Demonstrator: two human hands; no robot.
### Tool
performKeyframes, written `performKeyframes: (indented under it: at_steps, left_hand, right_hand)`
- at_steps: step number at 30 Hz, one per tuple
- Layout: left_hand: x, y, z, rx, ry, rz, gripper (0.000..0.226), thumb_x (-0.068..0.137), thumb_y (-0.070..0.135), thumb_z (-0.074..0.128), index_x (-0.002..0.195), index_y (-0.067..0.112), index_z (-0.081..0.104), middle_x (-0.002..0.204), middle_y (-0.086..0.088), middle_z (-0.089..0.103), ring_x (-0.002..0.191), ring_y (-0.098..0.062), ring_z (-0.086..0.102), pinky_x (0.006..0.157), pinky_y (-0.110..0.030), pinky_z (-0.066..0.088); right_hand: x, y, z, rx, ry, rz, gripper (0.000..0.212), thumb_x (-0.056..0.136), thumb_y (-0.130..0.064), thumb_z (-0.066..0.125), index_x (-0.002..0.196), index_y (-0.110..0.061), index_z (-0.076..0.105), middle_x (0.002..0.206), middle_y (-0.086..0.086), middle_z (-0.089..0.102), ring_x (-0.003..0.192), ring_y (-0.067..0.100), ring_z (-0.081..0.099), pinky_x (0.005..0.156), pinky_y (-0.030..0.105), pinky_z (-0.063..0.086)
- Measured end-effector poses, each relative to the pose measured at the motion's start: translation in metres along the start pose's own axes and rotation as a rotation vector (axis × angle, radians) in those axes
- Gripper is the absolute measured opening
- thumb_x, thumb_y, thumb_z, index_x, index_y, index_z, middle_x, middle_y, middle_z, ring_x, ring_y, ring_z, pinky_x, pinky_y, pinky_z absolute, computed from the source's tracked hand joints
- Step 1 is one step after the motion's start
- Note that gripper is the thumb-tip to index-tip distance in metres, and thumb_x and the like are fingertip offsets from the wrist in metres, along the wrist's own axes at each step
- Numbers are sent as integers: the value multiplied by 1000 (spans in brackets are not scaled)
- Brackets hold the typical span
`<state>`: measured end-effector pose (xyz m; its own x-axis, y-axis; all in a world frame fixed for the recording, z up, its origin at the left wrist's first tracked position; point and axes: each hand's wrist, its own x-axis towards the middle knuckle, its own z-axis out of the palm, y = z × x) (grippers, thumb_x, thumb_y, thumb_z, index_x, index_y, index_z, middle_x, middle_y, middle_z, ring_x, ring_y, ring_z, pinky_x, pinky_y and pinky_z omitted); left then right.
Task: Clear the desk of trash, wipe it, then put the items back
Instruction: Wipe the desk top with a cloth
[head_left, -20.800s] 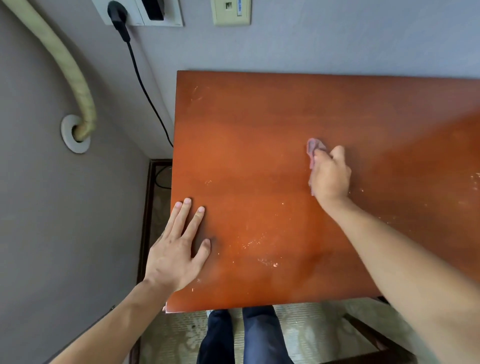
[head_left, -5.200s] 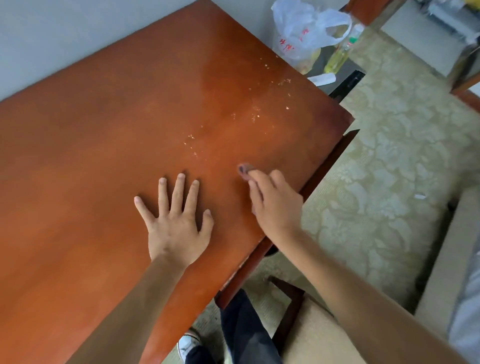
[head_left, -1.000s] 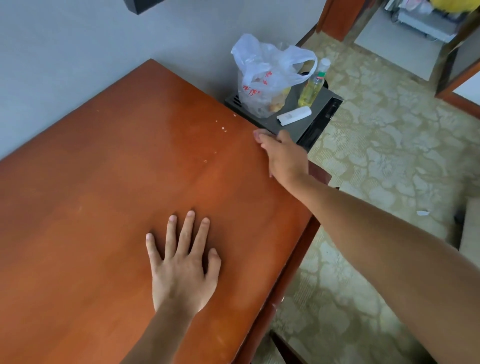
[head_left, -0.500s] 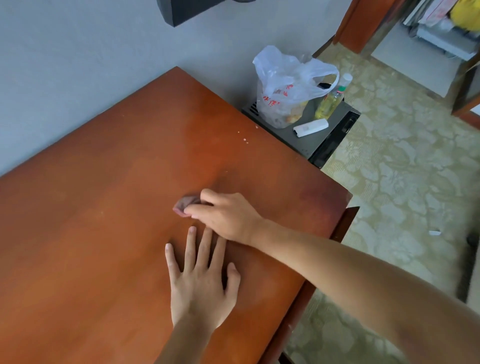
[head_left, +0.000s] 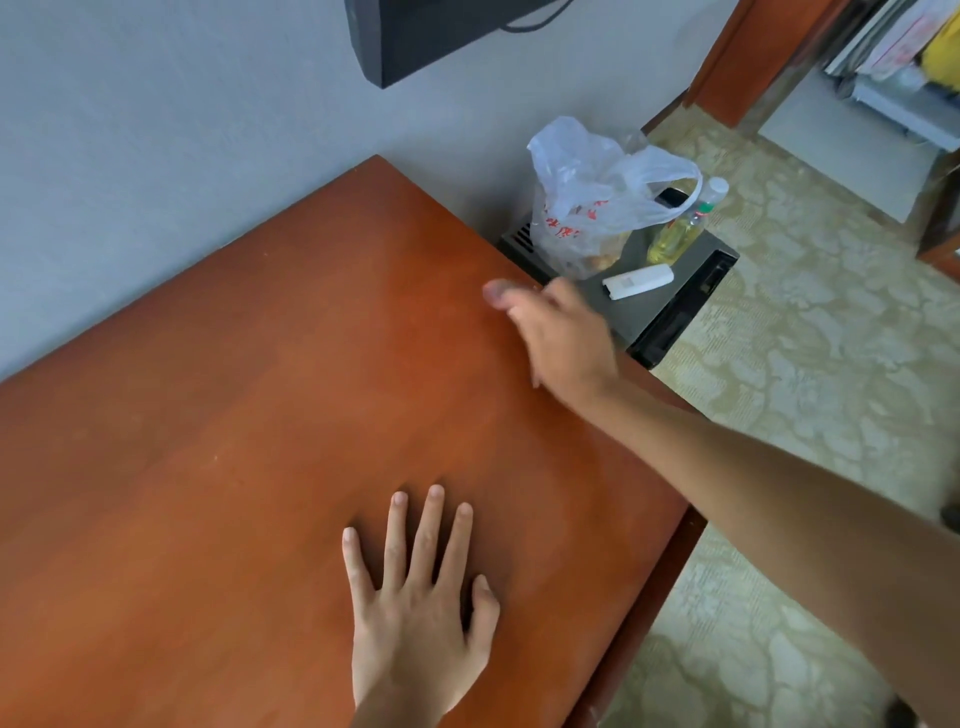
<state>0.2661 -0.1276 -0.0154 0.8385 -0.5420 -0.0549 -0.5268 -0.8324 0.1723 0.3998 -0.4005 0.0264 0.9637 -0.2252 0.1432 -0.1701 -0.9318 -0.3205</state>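
Note:
The reddish-brown wooden desk (head_left: 249, 415) fills the left and middle of the head view. My left hand (head_left: 421, 603) lies flat on it near the front edge, fingers straight and spread. My right hand (head_left: 561, 343) reaches to the desk's far right edge and presses a small pinkish cloth (head_left: 494, 292) against the top; only a bit of cloth shows past my blurred fingers. A white plastic bag (head_left: 597, 197), a bottle of yellow liquid (head_left: 680, 234) and a white remote (head_left: 638, 281) sit on a low dark unit (head_left: 670, 306) beside the desk.
A grey wall runs behind the desk, with a dark box (head_left: 415, 36) mounted above. Patterned floor (head_left: 810, 338) spreads to the right toward a doorway with a wooden frame (head_left: 737, 57).
My right hand swept the cloth from the middle of the desk, just above my left hand, out to the far right edge. My left hand stayed flat in place.

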Motion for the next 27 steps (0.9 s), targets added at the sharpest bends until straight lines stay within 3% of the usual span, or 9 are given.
performKeyframes:
  at_steps: [2, 5, 9, 12, 15, 20, 22, 24, 27]
  left_hand:
    - [-1, 0, 1, -8, 16, 4, 68, 87, 46, 48, 150, 23, 53, 165, -4, 36, 154, -34, 29, 116, -74, 20]
    - [-1, -2, 3, -19, 44, 10, 68, 85, 45, 51, 149, 23, 55, 164, -4, 38, 153, -35, 30, 116, -74, 20]
    - [-3, -1, 5, -10, 31, 17, 68, 86, 46, 51, 150, 24, 53, 165, -4, 36, 154, -34, 28, 116, -74, 20]
    - [-4, -2, 4, -12, 2, 18, 69, 88, 48, 50, 153, 24, 49, 167, -3, 32, 156, -34, 23, 117, -75, 19]
    - [-3, -1, -5, -25, -36, 9, 69, 90, 53, 49, 154, 25, 48, 167, -3, 31, 157, -34, 20, 118, -74, 17]
    - [-7, -9, -17, -230, 22, -40, 54, 91, 47, 50, 141, 30, 62, 161, 7, 42, 157, -21, 22, 122, -67, 15]
    - [-18, -21, -17, -492, 155, -35, 34, 89, 29, 56, 115, 25, 78, 141, 9, 64, 145, -12, 45, 121, -57, 30]
    - [-38, -40, -24, -644, 315, -97, 23, 85, 13, 56, 91, 17, 77, 107, 8, 73, 104, -10, 67, 94, -37, 53]
    - [-82, -76, -44, -560, 527, -246, 18, 81, 8, 54, 68, 12, 67, 74, 6, 61, 67, -13, 54, 59, -27, 45]
  right_hand:
    - [-24, -54, 15, 65, -144, -334, 29, 103, -50, 47, 112, -34, 68, 92, -18, 62, 76, -4, 58, 73, 20, 43]
    - [-40, -76, 48, 253, -228, -559, 23, 104, -32, 54, 121, -26, 68, 114, -18, 68, 95, -9, 65, 80, 20, 52]
    - [21, -21, 51, 49, 76, -228, 33, 101, -38, 51, 129, -32, 69, 97, 0, 60, 78, 23, 66, 65, 38, 57]
    - [57, 7, 35, 43, 93, 34, 40, 104, -46, 39, 130, -31, 66, 106, 3, 59, 85, 25, 65, 78, 39, 56]
    - [55, -9, 36, 92, 65, 226, 33, 108, -30, 42, 133, -27, 64, 118, 4, 56, 91, 18, 53, 81, 31, 43]
    - [10, -118, 67, 188, 74, 105, 30, 105, -25, 48, 129, -17, 65, 115, 4, 65, 94, 26, 66, 78, 34, 47]
    - [-7, -178, 83, 281, 21, -13, 30, 104, -26, 49, 128, -16, 65, 115, 5, 65, 99, 27, 65, 83, 38, 51]
    - [-32, -237, 100, 356, -50, -172, 26, 102, -25, 52, 119, -16, 69, 109, 5, 66, 96, 29, 65, 81, 43, 54]
    - [-91, -308, 119, 413, -218, -492, 17, 96, -24, 64, 107, -16, 74, 97, 4, 63, 83, 30, 66, 65, 45, 56]
